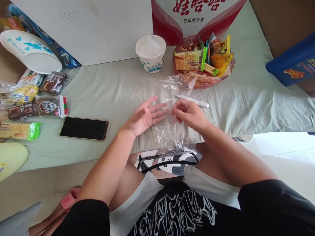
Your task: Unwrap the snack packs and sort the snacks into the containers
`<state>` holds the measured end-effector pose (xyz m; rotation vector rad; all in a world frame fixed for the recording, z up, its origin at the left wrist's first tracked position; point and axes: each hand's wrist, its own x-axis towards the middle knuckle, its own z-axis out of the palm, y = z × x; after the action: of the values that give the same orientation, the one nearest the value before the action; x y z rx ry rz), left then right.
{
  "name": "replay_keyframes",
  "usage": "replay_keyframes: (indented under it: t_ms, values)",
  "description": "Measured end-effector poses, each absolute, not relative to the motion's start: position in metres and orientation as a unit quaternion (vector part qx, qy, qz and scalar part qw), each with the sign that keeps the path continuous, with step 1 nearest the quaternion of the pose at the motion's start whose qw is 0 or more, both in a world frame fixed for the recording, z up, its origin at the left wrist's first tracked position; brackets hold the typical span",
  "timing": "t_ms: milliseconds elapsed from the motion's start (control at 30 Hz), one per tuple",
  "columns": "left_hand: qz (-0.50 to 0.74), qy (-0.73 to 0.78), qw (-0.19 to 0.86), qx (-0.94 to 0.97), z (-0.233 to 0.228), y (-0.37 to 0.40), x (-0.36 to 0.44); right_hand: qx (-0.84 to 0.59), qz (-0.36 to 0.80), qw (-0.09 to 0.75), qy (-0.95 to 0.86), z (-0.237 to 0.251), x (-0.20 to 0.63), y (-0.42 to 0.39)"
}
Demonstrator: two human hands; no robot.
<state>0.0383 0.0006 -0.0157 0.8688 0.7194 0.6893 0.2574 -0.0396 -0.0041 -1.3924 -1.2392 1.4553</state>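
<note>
A clear plastic bag (169, 131) lies over the front edge of the cloth-covered surface (110, 88) and hangs toward my lap. My right hand (189, 113) pinches the bag near its middle. My left hand (145, 116) is spread flat with fingers apart, its fingertips touching the bag's left side. A white pen-like stick (194, 100) lies just beyond my right hand.
A reddish bowl (227, 72) of wrapped snacks and a white paper cup (151, 54) stand at the back. A black phone (84, 128) lies left of my hands. Several snack packets (51, 106) and a tipped paper bowl (29, 50) are at far left. A blue box (292, 62) sits right.
</note>
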Motion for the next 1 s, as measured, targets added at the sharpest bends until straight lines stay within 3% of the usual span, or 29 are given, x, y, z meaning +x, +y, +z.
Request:
replay_keyframes:
  t_ms: [267, 500, 667, 767, 900, 1000]
  values:
    - [0.322, 0.434, 0.601, 0.589, -0.023, 0.001, 0.050, -0.539, 0.520, 0.410, -0.521, -0.005, 0.269, -0.039]
    - [0.326, 0.401, 0.643, 0.565, -0.021, 0.002, 0.041, -0.542, 0.518, 0.426, -0.506, -0.006, 0.272, -0.039]
    - [0.353, 0.410, 0.710, 0.451, -0.018, 0.009, 0.040, -0.525, 0.492, 0.499, -0.483, -0.005, 0.274, -0.040]
    - [0.351, 0.401, 0.733, 0.423, -0.016, 0.011, 0.041, -0.509, 0.541, 0.513, -0.431, -0.005, 0.276, -0.039]
    - [0.368, 0.401, 0.709, 0.449, -0.018, 0.011, 0.040, -0.506, 0.615, 0.477, -0.372, -0.008, 0.275, -0.040]
    - [0.388, 0.410, 0.682, 0.465, -0.017, 0.010, 0.040, -0.543, 0.601, 0.425, -0.405, -0.010, 0.271, -0.043]
